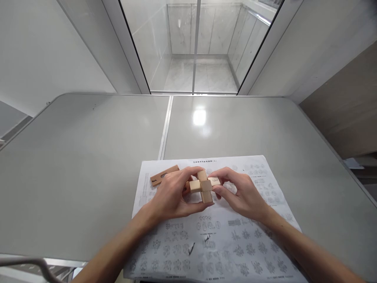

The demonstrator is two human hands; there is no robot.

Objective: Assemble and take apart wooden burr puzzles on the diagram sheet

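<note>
Between my two hands is a wooden burr puzzle (205, 185), its pale pieces crossing one another. My left hand (176, 192) grips it, with the thumb along its near end and fingers at its far end. The thumb and fingers of my right hand (240, 192) pinch the pale bar (215, 181) that sticks out to the right and bears a dark mark. Part of a redder wooden piece (186, 188) shows beside my left palm; most of it is hidden. A loose brown notched piece (156, 179) marked with a number lies on the paper, partly behind my left hand.
A large printed sheet (250, 247) with rows of small diagrams lies under my hands, with two small tears in its lower middle. The grey folding table (88, 169) has a metal seam (166, 127). Beyond its far edge stands a glass door (182, 74).
</note>
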